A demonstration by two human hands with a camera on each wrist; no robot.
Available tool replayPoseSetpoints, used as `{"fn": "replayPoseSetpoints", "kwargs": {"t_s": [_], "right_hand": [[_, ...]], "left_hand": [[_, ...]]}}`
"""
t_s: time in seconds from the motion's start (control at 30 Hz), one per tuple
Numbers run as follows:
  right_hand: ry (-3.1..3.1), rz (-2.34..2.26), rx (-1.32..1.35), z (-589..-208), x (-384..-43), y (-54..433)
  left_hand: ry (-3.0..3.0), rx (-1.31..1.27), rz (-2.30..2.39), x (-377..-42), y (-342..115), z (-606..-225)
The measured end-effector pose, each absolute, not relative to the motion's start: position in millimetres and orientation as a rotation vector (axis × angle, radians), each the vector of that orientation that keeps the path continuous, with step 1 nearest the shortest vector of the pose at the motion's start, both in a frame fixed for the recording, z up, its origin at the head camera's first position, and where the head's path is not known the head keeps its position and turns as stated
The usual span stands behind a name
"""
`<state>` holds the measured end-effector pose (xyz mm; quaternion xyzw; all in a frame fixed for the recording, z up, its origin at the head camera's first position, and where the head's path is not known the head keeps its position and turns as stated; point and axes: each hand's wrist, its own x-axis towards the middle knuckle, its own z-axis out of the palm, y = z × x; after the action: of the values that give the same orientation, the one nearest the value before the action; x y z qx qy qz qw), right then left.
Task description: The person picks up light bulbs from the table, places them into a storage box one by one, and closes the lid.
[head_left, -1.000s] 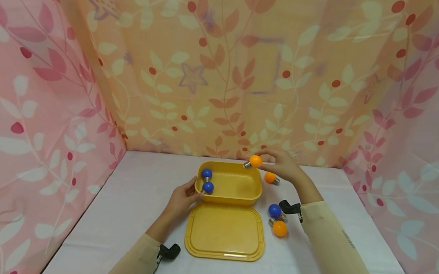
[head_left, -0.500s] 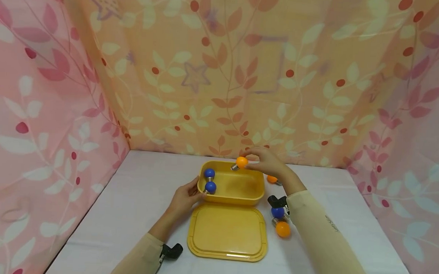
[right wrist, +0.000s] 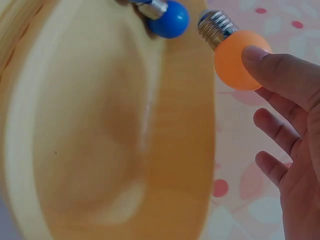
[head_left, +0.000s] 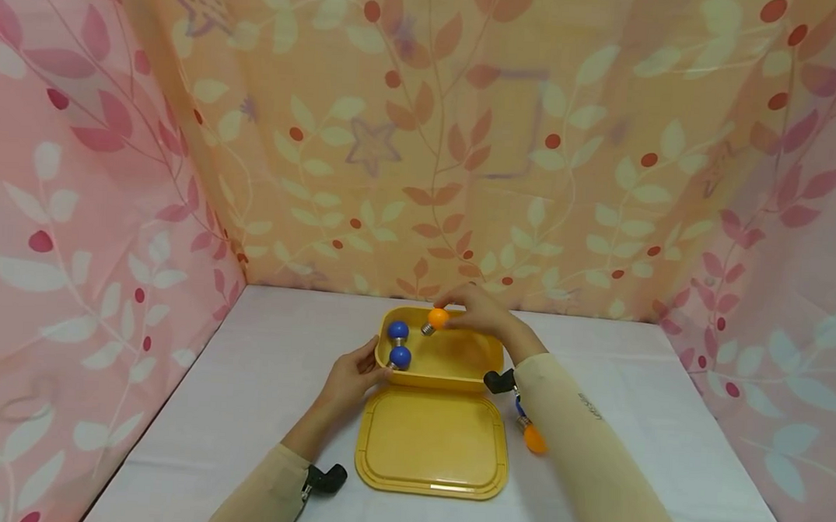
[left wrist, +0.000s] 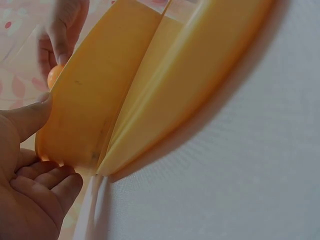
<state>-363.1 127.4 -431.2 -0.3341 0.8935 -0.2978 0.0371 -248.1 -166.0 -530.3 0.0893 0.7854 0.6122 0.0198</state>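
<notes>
My right hand [head_left: 482, 310] pinches an orange light bulb [head_left: 438, 318] by its round globe between thumb and forefinger. Its metal screw base points down and left, over the yellow plastic box [head_left: 455, 383]. In the right wrist view the other fingers of that hand are spread loosely away from the bulb [right wrist: 239, 62]. Inside the box, along its left end, lie two blue bulbs [head_left: 398, 332]. My left hand [head_left: 348, 379] grips the box's left end, thumb near the front corner. The left wrist view shows the thumb against the box wall [left wrist: 95, 85], fingers curled beside its corner.
A flat yellow lid [head_left: 431, 442] lies on the white cloth just in front of the box. To the right of the lid, another orange bulb [head_left: 535, 439] and a mostly hidden blue one lie partly behind my right sleeve [head_left: 592, 448]. Patterned curtains [head_left: 423, 137] enclose the table's back and sides.
My right hand has carried the orange bulb leftward and slightly lower, from the box's right end to over its middle. My right forearm now covers the orange bulb beside the box. Left hand stays put.
</notes>
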Motion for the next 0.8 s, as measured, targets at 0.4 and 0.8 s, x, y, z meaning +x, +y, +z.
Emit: {"fn": "replayPoseSetpoints", "kwargs": {"t_s": [0.4, 0.8], "right_hand": [[2.723, -0.769, -1.017, -448.0, -371.7, 100.9], [2.721, -0.661, -1.091, -460.8, -376.6, 81.5]], "left_hand": [[2.390, 0.262, 1.927, -247.5, -165.9, -528.9], [2.390, 0.252, 1.924, -247.3, -167.1, -529.6]]}}
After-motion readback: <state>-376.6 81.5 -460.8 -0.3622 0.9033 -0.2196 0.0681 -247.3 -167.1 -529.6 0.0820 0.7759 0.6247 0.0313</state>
